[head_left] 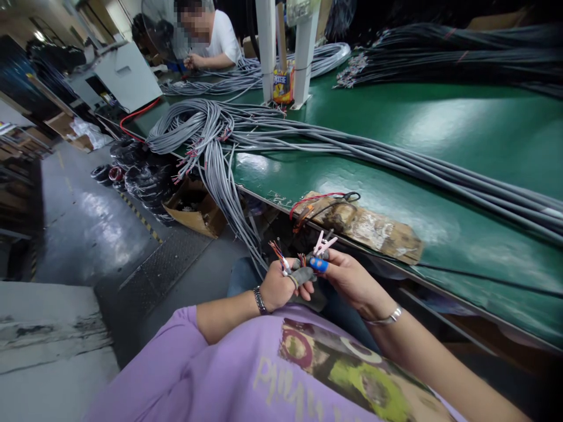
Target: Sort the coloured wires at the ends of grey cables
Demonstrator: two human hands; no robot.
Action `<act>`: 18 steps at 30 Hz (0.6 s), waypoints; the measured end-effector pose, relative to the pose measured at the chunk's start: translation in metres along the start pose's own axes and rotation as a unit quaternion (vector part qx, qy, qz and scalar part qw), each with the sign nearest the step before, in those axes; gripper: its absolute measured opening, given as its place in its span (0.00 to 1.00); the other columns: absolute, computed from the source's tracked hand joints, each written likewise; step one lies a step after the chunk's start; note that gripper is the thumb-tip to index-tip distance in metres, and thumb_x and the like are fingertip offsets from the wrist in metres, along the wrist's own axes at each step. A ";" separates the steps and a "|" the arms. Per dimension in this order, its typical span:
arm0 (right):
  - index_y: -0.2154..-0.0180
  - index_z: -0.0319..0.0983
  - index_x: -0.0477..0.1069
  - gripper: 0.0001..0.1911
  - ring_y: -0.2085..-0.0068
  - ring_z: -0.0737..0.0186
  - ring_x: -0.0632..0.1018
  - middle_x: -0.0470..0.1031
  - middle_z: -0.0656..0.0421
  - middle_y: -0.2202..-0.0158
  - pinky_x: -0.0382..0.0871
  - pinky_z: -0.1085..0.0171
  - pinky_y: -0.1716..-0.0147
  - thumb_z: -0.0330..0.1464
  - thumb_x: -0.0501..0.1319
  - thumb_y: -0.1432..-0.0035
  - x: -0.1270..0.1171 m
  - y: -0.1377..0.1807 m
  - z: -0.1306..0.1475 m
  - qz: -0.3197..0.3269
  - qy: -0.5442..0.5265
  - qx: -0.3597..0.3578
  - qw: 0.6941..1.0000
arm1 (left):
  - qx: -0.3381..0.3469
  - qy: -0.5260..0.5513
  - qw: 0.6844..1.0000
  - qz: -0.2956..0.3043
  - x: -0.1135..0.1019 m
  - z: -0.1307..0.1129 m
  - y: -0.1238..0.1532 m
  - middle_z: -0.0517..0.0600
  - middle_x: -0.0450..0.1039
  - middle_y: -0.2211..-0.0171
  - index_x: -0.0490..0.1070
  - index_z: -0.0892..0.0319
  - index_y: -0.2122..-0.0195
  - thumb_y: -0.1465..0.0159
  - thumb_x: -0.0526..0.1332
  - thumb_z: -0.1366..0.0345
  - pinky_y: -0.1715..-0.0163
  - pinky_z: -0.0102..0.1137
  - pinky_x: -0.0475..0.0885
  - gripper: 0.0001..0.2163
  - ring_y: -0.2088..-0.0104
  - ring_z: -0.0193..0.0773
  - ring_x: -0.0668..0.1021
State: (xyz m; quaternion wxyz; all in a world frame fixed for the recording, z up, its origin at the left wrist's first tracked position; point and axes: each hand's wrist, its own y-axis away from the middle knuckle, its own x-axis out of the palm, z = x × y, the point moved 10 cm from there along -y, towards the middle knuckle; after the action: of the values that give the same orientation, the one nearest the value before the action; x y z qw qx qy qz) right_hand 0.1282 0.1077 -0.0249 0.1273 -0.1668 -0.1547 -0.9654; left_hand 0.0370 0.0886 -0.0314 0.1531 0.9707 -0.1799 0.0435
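"Where are the wires [277,251]?"

"In the left hand [284,284], over the lap, just off the near edge of the green desk [457,240]. Its fingers are curled shut around them, and the coloured ends stick up past the knuckles."

"And the right hand [352,278]?"

"Right beside it, thumb and forefinger drawn nearly together, a blue cover [318,265] on the thumb. A pink clip [323,245] stands at those fingertips, but I can't tell whether they grip it; the spot is too small."

"What's on the left thumb?"

"A grey cover [303,274]. It points toward the right hand."

"Anything close by?"

"A worn board [387,234] on the desk edge, with a red lead [314,196] looped over one end. Grey cables [352,143] run along the desk behind it, and a bunch hangs off the edge, down toward the left hand."

"Anyone else?"

"A person in white [223,40], at the far end among more cables."
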 end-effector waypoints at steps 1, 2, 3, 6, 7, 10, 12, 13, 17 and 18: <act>0.73 0.39 0.75 0.15 0.75 0.64 0.72 0.75 0.60 0.77 0.66 0.63 0.70 0.42 0.73 0.59 0.002 0.001 0.001 0.006 0.009 0.003 1.000 | -0.008 -0.011 1.000 0.013 0.003 -0.001 0.001 0.48 0.72 0.81 0.68 0.63 0.75 0.46 0.63 0.47 0.85 0.23 0.61 0.20 0.84 0.30 0.73; 0.74 0.39 0.75 0.15 0.76 0.64 0.73 0.75 0.60 0.78 0.67 0.63 0.71 0.42 0.73 0.59 0.004 0.003 0.001 0.013 0.021 0.009 1.000 | -0.019 -0.023 0.999 0.026 0.006 -0.001 0.002 0.48 0.71 0.81 0.68 0.63 0.76 0.47 0.64 0.48 0.85 0.23 0.61 0.20 0.84 0.30 0.73; 0.74 0.38 0.75 0.16 0.76 0.63 0.73 0.75 0.59 0.79 0.67 0.62 0.71 0.43 0.72 0.59 0.007 0.004 0.002 0.019 0.033 0.017 0.999 | -0.029 -0.034 0.998 0.036 0.008 -0.001 0.003 0.48 0.71 0.81 0.68 0.63 0.76 0.48 0.65 0.48 0.84 0.23 0.61 0.20 0.84 0.30 0.73; 0.76 0.38 0.75 0.18 0.77 0.63 0.73 0.76 0.58 0.79 0.68 0.62 0.72 0.44 0.73 0.61 0.007 0.007 0.007 0.007 0.067 0.020 0.998 | -0.044 -0.046 0.997 0.041 0.011 -0.003 0.005 0.49 0.70 0.82 0.67 0.63 0.78 0.49 0.65 0.48 0.84 0.23 0.62 0.20 0.84 0.30 0.72; 0.76 0.38 0.75 0.18 0.76 0.63 0.73 0.76 0.58 0.78 0.68 0.62 0.71 0.44 0.73 0.62 0.005 0.007 0.010 -0.005 0.073 0.013 0.997 | -0.042 -0.043 0.997 0.037 0.010 -0.004 0.005 0.49 0.70 0.82 0.67 0.63 0.78 0.48 0.64 0.47 0.84 0.24 0.62 0.21 0.84 0.30 0.72; 0.77 0.38 0.75 0.18 0.75 0.64 0.71 0.75 0.59 0.78 0.67 0.63 0.71 0.44 0.74 0.63 0.000 0.007 0.012 -0.032 0.074 -0.004 0.997 | -0.030 -0.025 0.999 0.028 0.008 -0.005 0.005 0.49 0.70 0.82 0.67 0.63 0.77 0.49 0.63 0.43 0.85 0.24 0.61 0.23 0.84 0.30 0.72; 0.77 0.38 0.74 0.18 0.75 0.65 0.71 0.74 0.59 0.78 0.66 0.63 0.72 0.44 0.74 0.63 -0.002 0.006 0.008 -0.041 0.054 -0.005 0.998 | -0.021 -0.012 0.999 0.021 0.006 -0.005 0.005 0.49 0.71 0.81 0.68 0.63 0.76 0.49 0.62 0.42 0.85 0.24 0.60 0.24 0.84 0.31 0.73; 0.76 0.38 0.74 0.18 0.76 0.65 0.71 0.74 0.60 0.78 0.65 0.63 0.72 0.44 0.74 0.63 -0.003 0.006 0.005 -0.042 0.039 -0.002 0.998 | -0.018 -0.008 1.000 0.019 0.005 -0.004 0.005 0.50 0.71 0.81 0.68 0.63 0.75 0.48 0.62 0.42 0.85 0.24 0.60 0.24 0.83 0.31 0.73; 0.75 0.39 0.73 0.17 0.76 0.66 0.70 0.73 0.61 0.78 0.65 0.63 0.71 0.42 0.74 0.62 -0.001 0.005 -0.008 -0.027 -0.026 0.020 0.999 | 0.000 0.004 1.000 0.008 0.001 -0.003 0.005 0.51 0.73 0.79 0.69 0.64 0.75 0.45 0.61 0.44 0.83 0.24 0.62 0.23 0.82 0.31 0.74; 0.75 0.39 0.73 0.16 0.76 0.66 0.70 0.72 0.61 0.78 0.65 0.64 0.71 0.41 0.74 0.61 0.000 0.005 -0.010 -0.022 -0.043 0.025 0.999 | 0.005 0.013 1.000 0.005 0.000 -0.004 0.005 0.51 0.73 0.79 0.70 0.65 0.75 0.44 0.61 0.45 0.83 0.24 0.62 0.22 0.82 0.31 0.74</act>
State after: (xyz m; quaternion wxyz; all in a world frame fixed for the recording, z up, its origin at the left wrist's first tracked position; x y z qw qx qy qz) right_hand 0.1275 0.0997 -0.0323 0.1032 -0.2016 -0.1873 -0.9558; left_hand 0.0347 0.0852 -0.0266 0.1501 0.9699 -0.1828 0.0578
